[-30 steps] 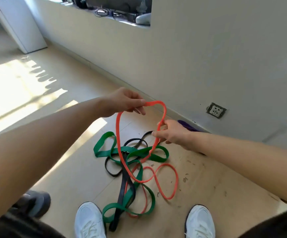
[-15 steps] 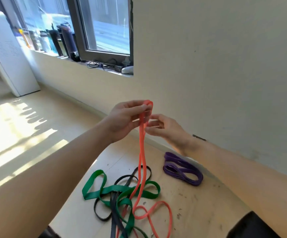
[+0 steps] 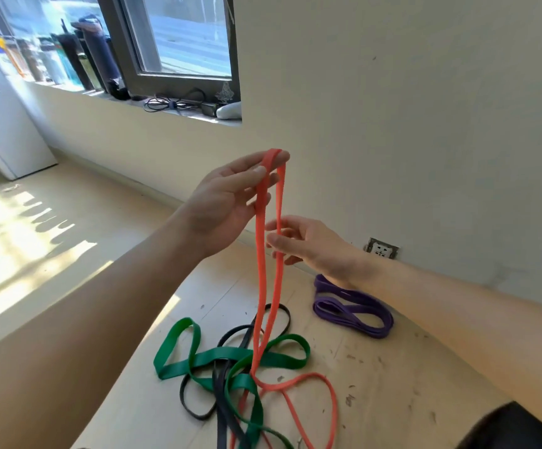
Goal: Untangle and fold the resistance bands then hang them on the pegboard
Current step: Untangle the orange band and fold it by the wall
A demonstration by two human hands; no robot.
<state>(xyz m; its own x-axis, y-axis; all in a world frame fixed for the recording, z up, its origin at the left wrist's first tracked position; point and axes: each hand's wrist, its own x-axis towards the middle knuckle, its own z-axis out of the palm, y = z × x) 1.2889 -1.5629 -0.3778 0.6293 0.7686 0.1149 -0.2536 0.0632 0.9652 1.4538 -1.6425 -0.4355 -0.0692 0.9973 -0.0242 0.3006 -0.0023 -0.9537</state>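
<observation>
My left hand (image 3: 227, 202) is raised and pinches the top loop of an orange resistance band (image 3: 260, 280), whose two strands hang straight down to the floor. Lower and to the right, my right hand (image 3: 308, 243) touches the right strand with loosely curled fingers. The band's lower end runs into a tangle on the floor with a green band (image 3: 211, 358) and a black band (image 3: 224, 413). A purple band (image 3: 353, 309) lies folded by the wall, apart from the tangle. No pegboard is in view.
A wall with a socket (image 3: 381, 248) stands close ahead on the right. A window sill (image 3: 178, 108) at the upper left holds bottles and cables. A white cabinet (image 3: 0, 124) stands at the far left. Sunlight falls on the wooden floor (image 3: 68, 254).
I have lifted the orange band higher with my left hand, stretching it into two long strands. My right hand has slid down from the top loop to lower on the strands.
</observation>
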